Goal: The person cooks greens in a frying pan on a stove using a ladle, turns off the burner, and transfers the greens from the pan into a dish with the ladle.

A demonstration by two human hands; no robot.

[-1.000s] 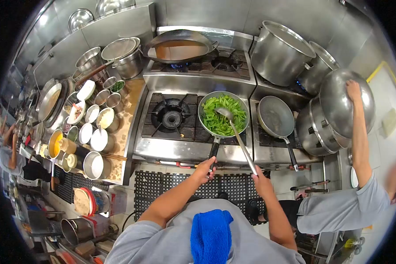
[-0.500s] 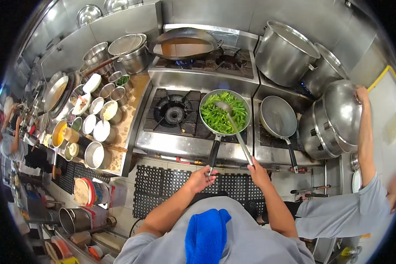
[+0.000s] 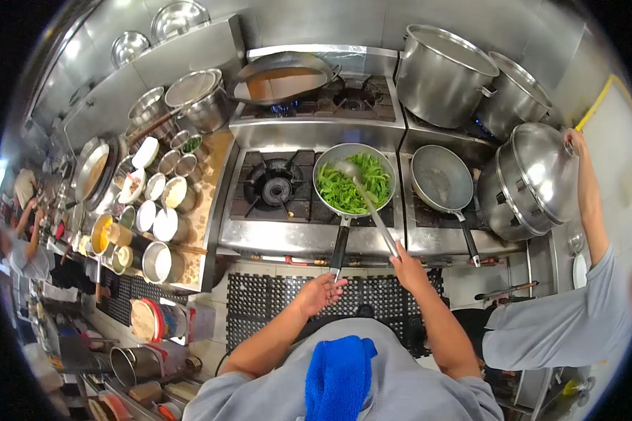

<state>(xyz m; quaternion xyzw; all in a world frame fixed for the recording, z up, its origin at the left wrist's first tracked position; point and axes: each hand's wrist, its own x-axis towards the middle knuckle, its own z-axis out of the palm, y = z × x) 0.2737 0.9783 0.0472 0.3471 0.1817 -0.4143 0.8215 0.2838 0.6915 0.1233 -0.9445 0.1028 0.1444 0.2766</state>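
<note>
From the head camera we see a grey pan [image 3: 338, 152] on the stove [image 3: 291, 237], right in front of us, with a heap of chopped greens [image 3: 372, 186] inside it. Its black handle [image 3: 340, 247] points back toward us. Our right hand [image 3: 409, 271], on the near right of the pan, is wrapped around the end of a long steel ladle [image 3: 377, 219], whose bowl rests among the greens. Our left hand [image 3: 321, 295] is on the near side of the pan, by the tip of the black handle, palm turned up and fingers loosely spread and bent; we cannot tell whether they touch it.

Left of the pan we have a bare burner [image 3: 277, 189], and further left of it a desk [image 3: 221, 151] crowded with tubs and cups, among them a steel container [image 3: 161, 262]. Behind the pan, to the left, a dark wok [image 3: 295, 63] holds brown liquid above a blue flame. Just right of the pan lies a second pan [image 3: 441, 177]; behind that, a tall steel pot [image 3: 446, 78]. Far right of the pan, a co-worker's arm [image 3: 591, 196] reaches to a domed steel lid [image 3: 544, 172].
</note>
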